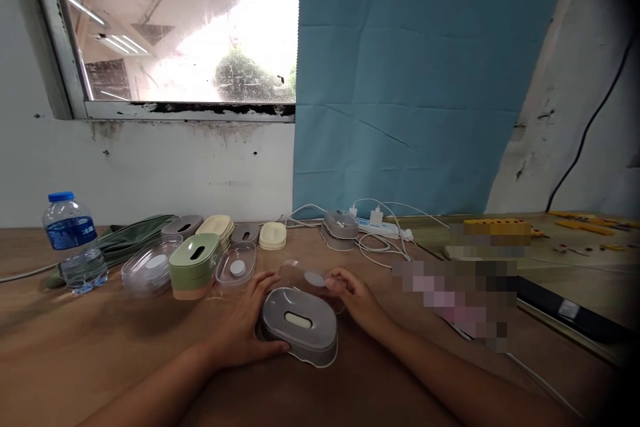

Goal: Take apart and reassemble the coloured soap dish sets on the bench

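In front of me on the brown table stands a grey oval box [305, 340] with a slot in its top, and something pale shows through the slot. My left hand [245, 327] grips its left side, thumb at the front and fingers at the back. Just behind the box, my right hand [353, 297] pinches a clear plastic tray [295, 272] bearing a white round disc [315, 278]. The tray is partly hidden behind the box and blurred. Left of these stands a green slotted box [194, 267], beside a clear tray [225, 272] with a similar white disc.
A stack of clear trays [145, 273], cream lids [220, 227], another cream piece [273, 235] and grey slotted pieces [245, 233] sit behind. A water bottle [75, 247] stands left. At back right are a grey stack [340, 230] and a power strip [383, 229] with white cables.
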### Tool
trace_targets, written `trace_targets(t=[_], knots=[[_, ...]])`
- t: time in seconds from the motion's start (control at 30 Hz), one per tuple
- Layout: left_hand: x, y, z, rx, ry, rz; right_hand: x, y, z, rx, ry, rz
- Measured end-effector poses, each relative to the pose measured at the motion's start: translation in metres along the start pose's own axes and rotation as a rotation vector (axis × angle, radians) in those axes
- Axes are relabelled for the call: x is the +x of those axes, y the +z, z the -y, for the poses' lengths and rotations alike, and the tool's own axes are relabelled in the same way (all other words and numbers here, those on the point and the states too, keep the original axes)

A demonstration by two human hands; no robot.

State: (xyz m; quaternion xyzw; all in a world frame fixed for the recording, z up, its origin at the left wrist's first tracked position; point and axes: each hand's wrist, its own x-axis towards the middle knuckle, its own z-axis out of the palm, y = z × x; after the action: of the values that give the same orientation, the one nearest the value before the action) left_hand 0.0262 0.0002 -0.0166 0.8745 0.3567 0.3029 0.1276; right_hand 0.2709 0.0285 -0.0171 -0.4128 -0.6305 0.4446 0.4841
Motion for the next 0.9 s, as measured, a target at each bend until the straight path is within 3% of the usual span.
trace_targets(t=[0.1, 0.17, 0.3, 0.5, 0.7, 0.9], knots=[[0.000, -0.004, -0.006, 0.065, 0.034, 0.080, 0.010, -0.008, -0.007, 0.147, 0.188, -0.150], [0.000, -0.007, -0.010, 0.118, 0.093, 0.135, 0.016, -0.015, -0.011, 0.178, 0.242, -0.238], [0.000, -0.008, -0.013, 0.190, 0.159, 0.145, 0.023, -0.024, -0.018, 0.207, 0.232, -0.308], [0.002, -0.004, -0.012, 0.297, 0.106, 0.096, 0.021, -0.019, -0.019, 0.249, 0.202, -0.290], [0.003, -0.001, -0.015, 0.336, 0.162, 0.083, 0.045, 0.012, 0.004, 0.167, 0.101, -0.064], [0.004, -0.001, -0.014, 0.360, 0.179, 0.097, 0.104, 0.074, 0.029, 0.067, 0.098, 0.045]])
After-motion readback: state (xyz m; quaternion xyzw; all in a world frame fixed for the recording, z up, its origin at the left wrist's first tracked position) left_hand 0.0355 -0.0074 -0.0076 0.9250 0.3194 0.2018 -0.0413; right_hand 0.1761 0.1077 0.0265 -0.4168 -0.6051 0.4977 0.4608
